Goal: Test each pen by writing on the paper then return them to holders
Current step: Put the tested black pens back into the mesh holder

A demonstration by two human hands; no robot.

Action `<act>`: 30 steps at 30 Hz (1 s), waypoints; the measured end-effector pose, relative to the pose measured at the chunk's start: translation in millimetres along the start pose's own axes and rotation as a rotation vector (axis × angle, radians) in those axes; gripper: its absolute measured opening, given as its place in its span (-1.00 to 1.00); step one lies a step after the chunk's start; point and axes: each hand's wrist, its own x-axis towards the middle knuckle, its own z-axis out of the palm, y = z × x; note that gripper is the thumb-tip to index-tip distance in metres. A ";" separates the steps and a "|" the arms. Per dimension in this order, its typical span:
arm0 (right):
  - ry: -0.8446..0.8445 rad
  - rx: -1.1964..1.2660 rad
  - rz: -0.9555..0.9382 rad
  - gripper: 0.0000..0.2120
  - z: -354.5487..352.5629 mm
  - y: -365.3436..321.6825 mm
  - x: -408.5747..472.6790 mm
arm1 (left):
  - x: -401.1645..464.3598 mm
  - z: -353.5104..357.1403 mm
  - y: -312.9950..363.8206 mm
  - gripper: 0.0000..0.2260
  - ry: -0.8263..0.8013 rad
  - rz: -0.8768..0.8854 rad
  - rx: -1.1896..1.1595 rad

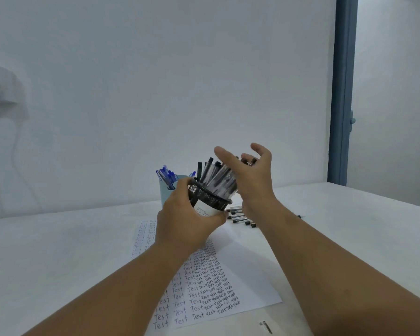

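1. Nearest, at about five o'clock on the white table (349, 214), a small dark metal screw (267, 327) lies alone near the front edge.
2. Just beyond it, toward six o'clock, a white sheet of paper (247, 270) lies flat, crossed by both forearms. It is covered in handwritten rows of the word "Test", mostly in black ink, with one in blue near its front edge. Fainter rows show at the sheet's far left; I cannot read them.
3. Above the paper's far end, the left hand (180, 221) grips a black wire-mesh pen holder (209, 196) from below and from its left side, fingers curled round the rim and thumb under the base. The holder is lifted and tilted to the right. A pale label on its underside carries small print too blurred to read.
4. A bundle of clear-barrelled black-capped pens (218, 178) fills that holder, leaning toward one o'clock.
5. The right hand (250, 175) is spread open, fingers straight and apart, its palm against the pen tops; it grips nothing.
6. At two o'clock from the paper, several loose black-capped pens (240, 215) lie side by side on the table, partly hidden by the right wrist.
7. Farthest, at eleven o'clock behind the mesh holder, a light blue cylindrical cup (166, 194) stands upright holding blue-capped pens (165, 175).
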 end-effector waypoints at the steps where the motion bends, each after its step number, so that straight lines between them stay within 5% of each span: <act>1: 0.012 -0.028 0.004 -0.15 -0.8 -1.6 -0.5 | 0.1 -0.8 -1.1 -0.29 0.007 0.000 0.028; 5: -0.032 -0.187 -0.007 -0.23 1.7 2.1 -4.0 | 0.1 -1.7 0.6 -0.26 -0.003 0.064 0.141; 10: -0.047 -0.237 0.057 -0.70 -0.7 -1.0 0.2 | -0.1 0.1 2.0 -0.23 -0.019 0.104 0.187; 13: -0.081 -0.151 0.137 -0.60 -0.6 -6.8 1.6 | -1.1 -0.2 3.6 -0.30 0.008 0.028 0.089; 16: -0.283 -0.262 -0.047 -0.40 -2.8 -1.9 2.5 | -1.0 -2.8 4.0 -0.34 0.020 0.029 0.113; 18: -0.358 -0.431 -0.177 -0.44 -2.9 3.3 -1.9 | -0.5 -4.3 2.9 -0.33 -0.012 0.058 0.153; 23: -0.165 -0.311 -0.170 -0.89 -1.3 7.1 -0.7 | -1.5 -2.0 6.0 -0.23 -0.051 0.125 0.217; 27: 0.073 -0.130 -0.114 -0.87 -1.0 7.0 5.2 | -1.8 0.7 9.2 -0.28 -0.008 0.055 0.116; 30: 0.014 -0.183 -0.078 -0.88 -1.6 7.9 6.6 | -2.7 -1.5 8.3 -0.28 -0.005 0.062 0.136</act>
